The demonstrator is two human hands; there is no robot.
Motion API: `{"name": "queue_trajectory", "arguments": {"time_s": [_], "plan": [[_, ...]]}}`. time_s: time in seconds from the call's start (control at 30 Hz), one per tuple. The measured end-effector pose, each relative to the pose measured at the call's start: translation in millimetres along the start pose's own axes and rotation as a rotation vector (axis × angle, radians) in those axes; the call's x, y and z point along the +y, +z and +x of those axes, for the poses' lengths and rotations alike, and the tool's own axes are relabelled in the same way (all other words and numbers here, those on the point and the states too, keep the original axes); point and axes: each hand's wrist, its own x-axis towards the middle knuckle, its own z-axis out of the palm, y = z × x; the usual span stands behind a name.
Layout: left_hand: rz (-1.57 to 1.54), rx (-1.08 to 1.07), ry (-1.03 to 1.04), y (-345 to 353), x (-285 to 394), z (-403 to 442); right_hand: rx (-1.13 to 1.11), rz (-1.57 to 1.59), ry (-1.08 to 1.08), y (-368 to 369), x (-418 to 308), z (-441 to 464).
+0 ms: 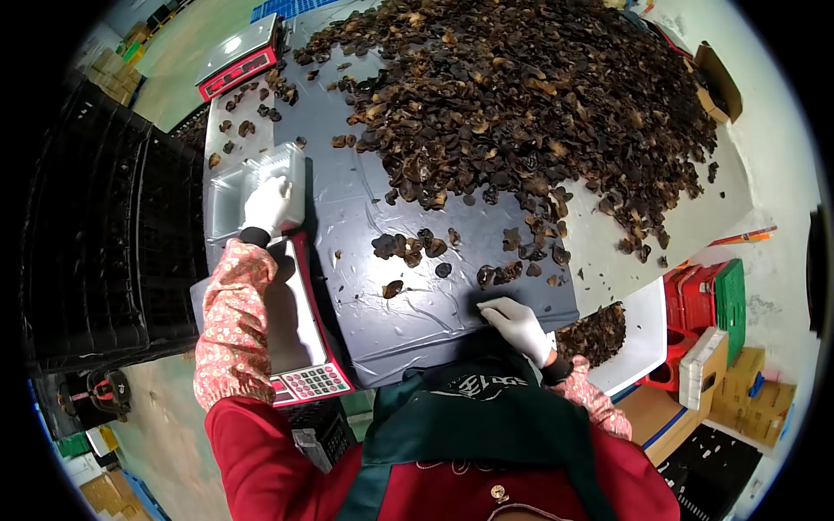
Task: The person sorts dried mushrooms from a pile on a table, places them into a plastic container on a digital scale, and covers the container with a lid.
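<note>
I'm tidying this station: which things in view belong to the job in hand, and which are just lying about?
Likely in the job:
clear plastic containers, at the left hand
near scale
heap of dark brown pieces

Likely just lying about:
green crate
red crates
cardboard boxes, lower right

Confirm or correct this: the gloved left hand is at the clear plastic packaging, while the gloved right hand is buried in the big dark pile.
Not quite: the head view shows the gloved right hand at the near edge of the grey-covered table, well apart from the big dark pile. The gloved left hand is at the clear plastic packaging.
</note>
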Motion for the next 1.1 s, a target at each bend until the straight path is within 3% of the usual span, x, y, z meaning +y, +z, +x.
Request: {"name": "queue_trajectory", "arguments": {"time_s": [0.07, 0.1, 0.13, 0.17, 0.2, 0.23, 0.3, 0.37, 0.43, 0.47, 0.5, 0.53, 0.57, 0.63, 0.7, 0.77, 0.83, 0.9, 0.97, 1.03, 1.1], "plan": [[-0.326, 0.484, 0.231, 27, -33, 6, 0.025, -0.069, -0.247, 9, -20, 26], [-0.353, 0.485, 0.226, 35, -23, 12, -0.008, -0.242, -0.357, 3, -23, 50], [-0.292, 0.554, 0.248, 22, -28, 11, 0.1, -0.252, -0.552, 17, -35, 75], [-0.241, 0.61, 0.268, 14, -28, 5, 0.283, -0.551, -0.91, 28, -38, 97], [0.053, 0.582, 0.276, -2, -25, -8, 0.364, -0.496, -1.035, 43, -49, 116], [0.053, 0.587, 0.262, -11, -24, -10, 0.152, -0.516, -0.847, 46, -76, 131], [0.421, 0.521, 0.242, -13, -25, -15, 0.113, -0.583, -0.94, 67, -82, 166], [0.334, 0.634, 0.12, -11, -37, -19, -0.019, -0.778, -0.892, 84, -84, 185], [0.086, 0.735, -0.123, -19, -39, -28, -0.083, -0.76, -0.936, 87, -85, 202], [-0.136, 0.731, -0.315, -30, -42, -30, -0.119, -0.558, -0.88, 85, -84, 208], [-0.311, 0.883, -0.206, -25, -67, -27, -0.155, -0.361, -0.816, 81, -82, 211], [-0.363, 0.943, -0.256, -33, -68, -37, -0.062, -0.174, -0.819, 74, -93, 206], [-0.418, 1.007, -0.307, -44, -70, -48, -0.223, 0.012, -0.525, 56, -101, 202], [-0.569, 1.107, -0.232, -61, -65, -87, -0.491, 0.711, -0.145, 26, -99, 195], [-0.52, 1.181, -0.193, -77, -40, -141, -0.554, 1.093, -0.099, 5, -99, 180], [-0.143, 1.171, -0.163, -61, -34, -194, -0.5, 1.148, 0.045, -12, -83, 166], [-0.06, 1.104, 0.014, -32, -36, -242, -0.6, 1.363, 0.024, -19, -68, 157], [0.109, 1.101, -0.013, -18, -2, -282, -0.665, 1.483, -0.042, -22, -62, 150], [0.041, 0.889, 0.023, 13, 2, -316, -0.561, 1.462, -0.05, -26, -58, 144], [-0.002, 0.81, 0.046, 33, 14, -333, -0.413, 1.354, 0.022, -29, -57, 140], [-0.025, 0.572, 0.032, 45, 23, -351, -0.327, 0.901, -0.135, -34, -44, 147]]}}
